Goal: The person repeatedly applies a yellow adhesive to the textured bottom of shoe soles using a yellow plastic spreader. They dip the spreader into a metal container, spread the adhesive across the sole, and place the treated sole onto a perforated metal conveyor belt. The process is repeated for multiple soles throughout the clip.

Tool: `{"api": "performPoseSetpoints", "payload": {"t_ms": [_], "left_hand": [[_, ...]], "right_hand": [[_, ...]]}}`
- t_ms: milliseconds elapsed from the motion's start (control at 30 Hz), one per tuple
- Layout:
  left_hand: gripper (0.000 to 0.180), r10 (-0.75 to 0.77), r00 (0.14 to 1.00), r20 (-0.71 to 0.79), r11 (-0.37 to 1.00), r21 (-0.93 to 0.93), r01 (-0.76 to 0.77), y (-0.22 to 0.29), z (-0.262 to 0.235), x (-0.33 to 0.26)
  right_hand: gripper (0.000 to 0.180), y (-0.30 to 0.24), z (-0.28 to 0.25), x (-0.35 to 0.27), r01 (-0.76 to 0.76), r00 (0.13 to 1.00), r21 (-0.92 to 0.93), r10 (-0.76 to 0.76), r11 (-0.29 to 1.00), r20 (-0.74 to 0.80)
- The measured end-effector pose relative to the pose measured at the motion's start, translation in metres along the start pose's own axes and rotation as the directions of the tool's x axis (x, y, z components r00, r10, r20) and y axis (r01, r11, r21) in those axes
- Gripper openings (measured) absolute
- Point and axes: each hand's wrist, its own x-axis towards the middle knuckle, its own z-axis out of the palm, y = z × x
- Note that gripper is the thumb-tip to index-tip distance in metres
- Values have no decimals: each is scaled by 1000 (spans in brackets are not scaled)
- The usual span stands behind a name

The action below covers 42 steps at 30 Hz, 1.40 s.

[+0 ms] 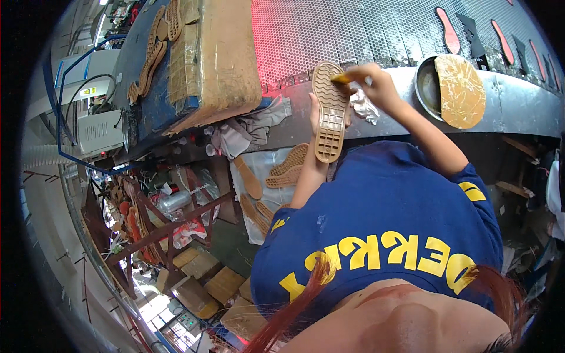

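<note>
My left hand (pixel 314 113) grips a tan rubber shoe sole (pixel 331 120) from behind, mostly hidden by it. The sole stands nearly upright in view, with its wavy and gridded tread facing me. At the upper part of the tread, my right hand (pixel 379 87) pinches a small yellow piece (pixel 340 78). Its tip appears to touch the sole; the exact kind of piece is too small to make out. Just below my right hand, a crumpled white cloth or paper (pixel 365 107) lies on the metal edge.
A perforated mesh conveyor (pixel 353 29) carries pink insoles (pixel 448 30) and dark pieces. Right of my hands sits a metal pan (pixel 426 88) with a tan round pad (pixel 463 91). A taped cardboard box (pixel 229 65) stands left. More soles (pixel 288 167) lie on a white sheet below.
</note>
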Motion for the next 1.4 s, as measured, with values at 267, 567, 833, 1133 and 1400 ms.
{"api": "performPoseSetpoints", "payload": {"t_ms": [267, 567, 833, 1133, 1400], "left_hand": [[68, -220, 894, -390, 972, -11, 234, 1, -43, -1], [52, -1, 953, -302, 999, 41, 14, 95, -32, 143], [55, 537, 370, -758, 819, 573, -15, 158, -162, 138], [86, 639, 750, -173, -487, 663, 568, -42, -157, -155], [104, 764, 73, -641, 331, 487, 808, -35, -186, -238]], "right_hand": [[18, 54, -54, -48, -158, 880, 235, 245, 959, -408], [20, 61, -122, -89, -136, 772, 255, 264, 957, -578], [19, 65, -99, -73, -75, 860, 310, 219, 948, -461], [27, 106, -119, -105, -317, 823, 326, 429, 891, -373], [25, 97, -112, -103, -355, 864, 239, 415, 904, -285]]}}
